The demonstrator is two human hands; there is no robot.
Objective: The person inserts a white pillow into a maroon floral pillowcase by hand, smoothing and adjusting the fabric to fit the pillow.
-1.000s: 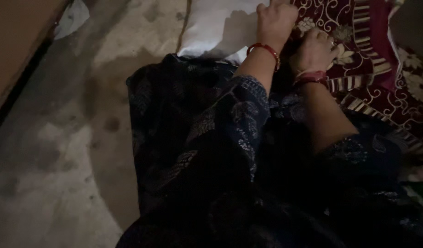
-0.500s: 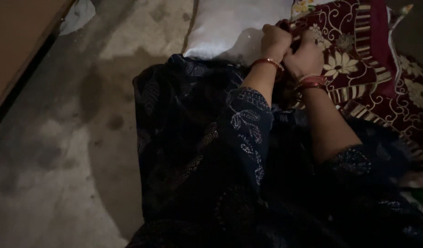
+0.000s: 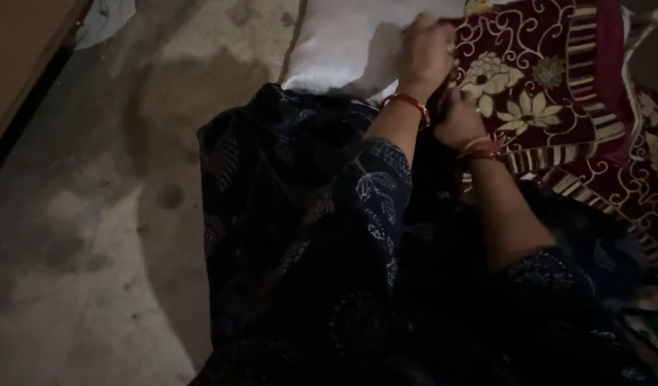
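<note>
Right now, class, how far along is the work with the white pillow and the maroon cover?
Done: the maroon floral cover already sits over the right part of the white pillow. In hand: the left hand grips the cover's open edge where it meets the pillow, and the right hand holds the edge just below. Left: the pillow's left part lies bare on the concrete floor.
</note>
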